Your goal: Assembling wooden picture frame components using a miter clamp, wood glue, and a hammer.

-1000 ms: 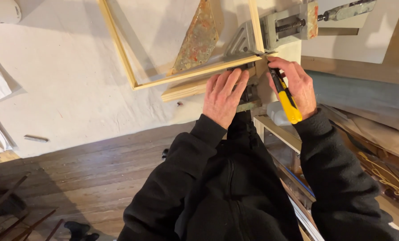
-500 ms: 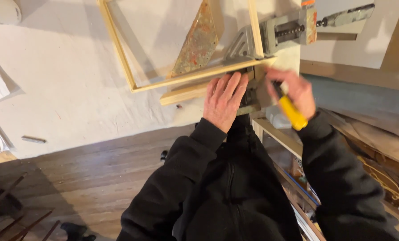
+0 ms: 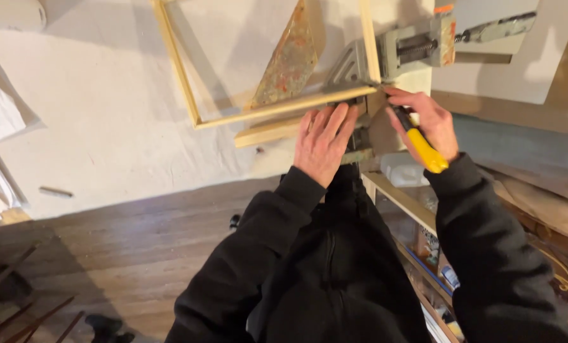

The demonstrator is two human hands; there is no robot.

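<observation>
Since the last frame: both my hands sit in much the same place at the frame corner; my right hand has steadied after a blurred move, with the yellow tool tilted toward the joint again.
Left hand: my left hand (image 3: 324,141) lies flat, fingers together and extended, pressing the wooden frame (image 3: 277,109) and the loose wood strip (image 3: 265,132) at centre frame.
Right hand: my right hand (image 3: 424,121) is wrapped around the yellow-handled tool (image 3: 422,146), fingertips pinching near its dark front end, which points at the corner.
Corner: the frame's lower and right rails meet inside a grey corner clamp (image 3: 385,54) at upper centre; its screw handle runs off toward the upper right.
Progress: by my reading, three rails of the frame look joined and clamped; work at this corner joint seems under way, not finished.
Surroundings: a mottled triangular piece (image 3: 287,60) lies inside the frame on the white sheet (image 3: 93,108); wooden floor (image 3: 106,254) fills the lower left.
</observation>
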